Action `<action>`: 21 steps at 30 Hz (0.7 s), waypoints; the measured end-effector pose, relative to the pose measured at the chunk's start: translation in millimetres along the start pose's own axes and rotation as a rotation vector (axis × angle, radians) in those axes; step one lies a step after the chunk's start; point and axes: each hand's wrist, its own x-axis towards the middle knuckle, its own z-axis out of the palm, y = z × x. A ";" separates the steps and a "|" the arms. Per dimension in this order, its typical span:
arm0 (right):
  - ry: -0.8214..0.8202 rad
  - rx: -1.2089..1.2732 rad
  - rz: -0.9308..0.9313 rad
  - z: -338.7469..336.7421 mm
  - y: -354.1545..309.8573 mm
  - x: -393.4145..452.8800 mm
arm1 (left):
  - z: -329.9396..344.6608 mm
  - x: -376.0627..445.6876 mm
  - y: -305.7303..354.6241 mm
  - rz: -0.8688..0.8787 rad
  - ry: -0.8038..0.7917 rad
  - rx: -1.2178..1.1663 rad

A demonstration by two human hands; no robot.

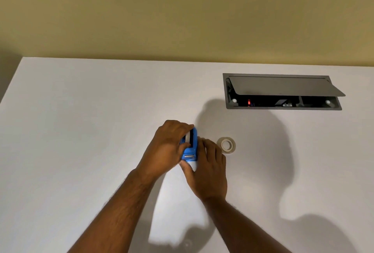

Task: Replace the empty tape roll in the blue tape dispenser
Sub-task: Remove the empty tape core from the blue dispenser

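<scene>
The blue tape dispenser point(191, 149) stands on the white table point(81, 131) between both hands, its metal cutter end facing me. My left hand point(168, 147) wraps its left side and top, fingertips over a pale roll core sitting in the slot. Against the dispenser's right side rests my right hand point(206, 169), thumb under the front end. A clear tape roll point(226, 145) lies flat on the table just right of my right hand, apart from it.
A grey cable box point(283, 91) is set into the table at the back right, its lid propped open over sockets. A yellow wall runs behind the table. The table's left edge slants away at the far left.
</scene>
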 end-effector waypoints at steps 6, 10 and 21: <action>0.002 -0.005 0.001 1.8 0.8 0.0 | 1.7 -1.4 3.0 -0.016 0.011 -0.019; 0.005 -0.008 -0.002 1.6 0.6 0.2 | -1.5 0.9 6.7 -0.085 -0.028 -0.043; 0.006 0.009 0.001 -1.1 -1.9 0.0 | -3.4 -0.3 13.7 -0.056 0.041 -0.013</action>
